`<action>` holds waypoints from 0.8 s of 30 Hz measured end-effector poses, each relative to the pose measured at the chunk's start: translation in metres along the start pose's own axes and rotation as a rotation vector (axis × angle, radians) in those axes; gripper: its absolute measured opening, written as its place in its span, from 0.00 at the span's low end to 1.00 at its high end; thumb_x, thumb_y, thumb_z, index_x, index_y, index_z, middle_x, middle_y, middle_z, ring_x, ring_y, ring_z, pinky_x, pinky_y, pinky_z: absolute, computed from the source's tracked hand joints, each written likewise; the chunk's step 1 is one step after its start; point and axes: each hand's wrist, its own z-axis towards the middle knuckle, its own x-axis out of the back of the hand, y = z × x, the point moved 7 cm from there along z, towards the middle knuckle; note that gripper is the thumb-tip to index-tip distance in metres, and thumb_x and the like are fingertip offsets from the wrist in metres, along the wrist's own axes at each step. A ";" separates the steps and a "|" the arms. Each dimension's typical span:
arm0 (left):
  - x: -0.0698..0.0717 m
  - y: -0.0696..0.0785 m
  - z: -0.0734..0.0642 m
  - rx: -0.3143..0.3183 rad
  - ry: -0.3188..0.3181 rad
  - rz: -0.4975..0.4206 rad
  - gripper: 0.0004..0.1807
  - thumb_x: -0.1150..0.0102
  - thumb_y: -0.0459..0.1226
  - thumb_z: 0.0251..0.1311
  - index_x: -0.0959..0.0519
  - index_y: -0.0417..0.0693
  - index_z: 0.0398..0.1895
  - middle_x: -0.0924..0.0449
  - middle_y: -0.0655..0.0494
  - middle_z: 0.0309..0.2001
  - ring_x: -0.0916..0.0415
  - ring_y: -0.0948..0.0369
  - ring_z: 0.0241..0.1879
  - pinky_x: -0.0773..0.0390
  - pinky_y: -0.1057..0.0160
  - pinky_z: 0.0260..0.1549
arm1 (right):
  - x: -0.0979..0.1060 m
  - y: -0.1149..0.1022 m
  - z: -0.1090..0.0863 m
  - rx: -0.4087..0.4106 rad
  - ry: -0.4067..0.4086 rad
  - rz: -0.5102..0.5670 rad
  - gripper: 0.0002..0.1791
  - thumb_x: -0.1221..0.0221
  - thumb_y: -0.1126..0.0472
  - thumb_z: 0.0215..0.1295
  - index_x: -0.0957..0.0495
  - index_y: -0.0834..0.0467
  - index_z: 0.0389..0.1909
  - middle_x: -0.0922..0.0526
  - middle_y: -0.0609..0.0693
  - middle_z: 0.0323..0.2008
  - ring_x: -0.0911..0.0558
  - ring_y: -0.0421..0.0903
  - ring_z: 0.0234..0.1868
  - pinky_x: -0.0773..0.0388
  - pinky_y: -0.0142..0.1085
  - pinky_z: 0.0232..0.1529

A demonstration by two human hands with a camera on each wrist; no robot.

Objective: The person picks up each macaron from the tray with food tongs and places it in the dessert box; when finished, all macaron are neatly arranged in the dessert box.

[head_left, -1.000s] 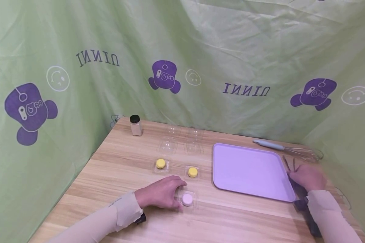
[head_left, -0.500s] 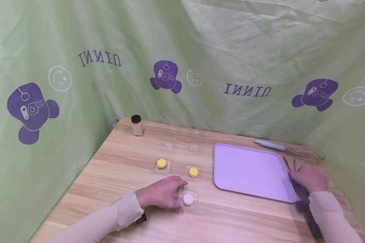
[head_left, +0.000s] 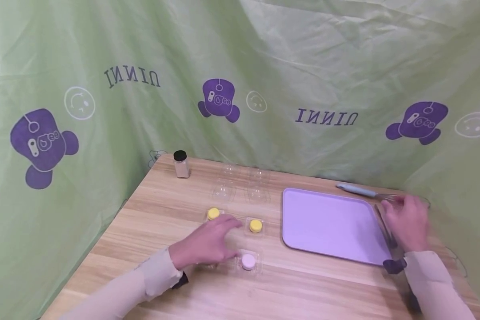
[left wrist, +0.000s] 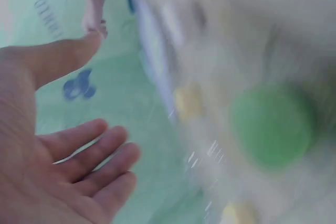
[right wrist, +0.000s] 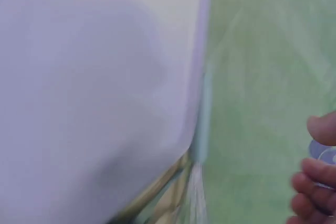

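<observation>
My left hand (head_left: 206, 240) hovers over the left-centre of the table, fingers loosely spread and holding nothing. Just right of it sits a pink macaron (head_left: 248, 262) in a clear plastic tub. Yellow macarons (head_left: 255, 226) (head_left: 213, 213) rest in similar tubs beyond. A green macaron (left wrist: 273, 127), blurred in the left wrist view, lies below this hand; the hand hides it in the head view. My right hand (head_left: 409, 222) is raised over dark tongs (head_left: 385, 226) along the tray's right edge. Nothing shows between its relaxed fingers in the right wrist view.
A purple tray (head_left: 332, 222) takes up the right part of the table. Behind it lies a whisk (head_left: 356, 190) with a light blue handle, partly covered by my right hand. Clear plastic lids (head_left: 223, 191) stand at the back, right of a black-capped jar (head_left: 182, 165).
My left hand has drawn back leftward and up from the pink macaron's tub. The right hand has moved away from the tongs, toward the whisk's wires.
</observation>
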 end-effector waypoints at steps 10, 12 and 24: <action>0.122 -0.047 0.026 -0.006 0.399 -0.252 0.49 0.23 0.43 0.50 0.37 0.50 0.76 0.35 0.53 0.76 0.37 0.49 0.75 0.38 0.44 0.77 | 0.019 -0.103 0.014 -0.043 0.180 0.453 0.44 0.33 0.58 0.65 0.44 0.47 0.78 0.38 0.47 0.77 0.36 0.46 0.76 0.39 0.39 0.79; 0.135 -0.057 0.035 0.022 0.410 -0.277 0.51 0.22 0.44 0.50 0.39 0.53 0.77 0.38 0.53 0.77 0.38 0.49 0.75 0.39 0.42 0.77 | 0.017 -0.128 0.018 -0.011 0.158 0.548 0.46 0.33 0.61 0.64 0.47 0.46 0.79 0.41 0.44 0.79 0.40 0.41 0.78 0.41 0.34 0.80; 0.150 -0.104 0.103 0.083 0.302 -0.333 0.57 0.21 0.47 0.48 0.44 0.54 0.80 0.41 0.55 0.79 0.46 0.49 0.79 0.44 0.46 0.80 | -0.041 -0.284 0.045 0.285 -0.082 0.898 0.55 0.32 0.71 0.58 0.54 0.54 0.81 0.49 0.48 0.82 0.47 0.43 0.82 0.50 0.41 0.84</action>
